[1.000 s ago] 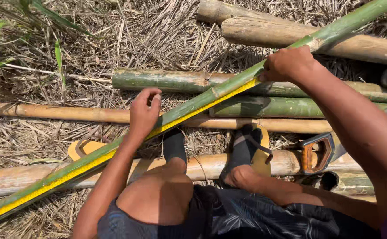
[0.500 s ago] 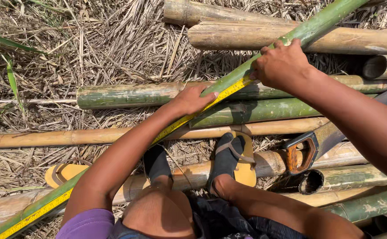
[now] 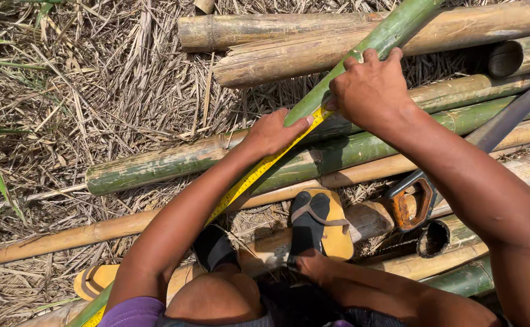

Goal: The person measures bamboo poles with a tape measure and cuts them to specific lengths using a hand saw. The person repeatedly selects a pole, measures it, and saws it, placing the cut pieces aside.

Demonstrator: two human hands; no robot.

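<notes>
Centre of the frame: green bamboo pole (image 3: 392, 30), slanting from the lower left corner to the upper right edge, lying above the other poles. Yellow measuring tape (image 3: 259, 172) laid flat along its upper face, visible from the lower left up to the two hands.

Upper right of centre: right hand (image 3: 371, 91), palm down over the green bamboo pole, fingers curled over its far side and closed around it; the thumb side sits at the upper end of the tape. Whether it pinches the tape end cannot be told.

Just left of that: left hand (image 3: 274, 132), fingers extended and together, pressed flat on the measuring tape and the pole beneath; it presses rather than grips. The two hands are near each other, not touching.

Right of centre: hand saw (image 3: 411, 203) with an orange-and-black handle, resting on the stacked poles, its dark blade running toward the upper right edge.

Lower centre: two feet in black-strapped sandals (image 3: 319, 227) with tan soles, planted on a pale pole; a spare tan sandal (image 3: 95, 280) lies at lower left.

Across the upper and right part of the frame: stacked bamboo poles (image 3: 277, 60), some dry and tan, some green, mostly lying horizontally, several showing hollow cut ends at right.

Left half: dry straw (image 3: 65, 103) covering the ground, with a few green blades at the edge.
</notes>
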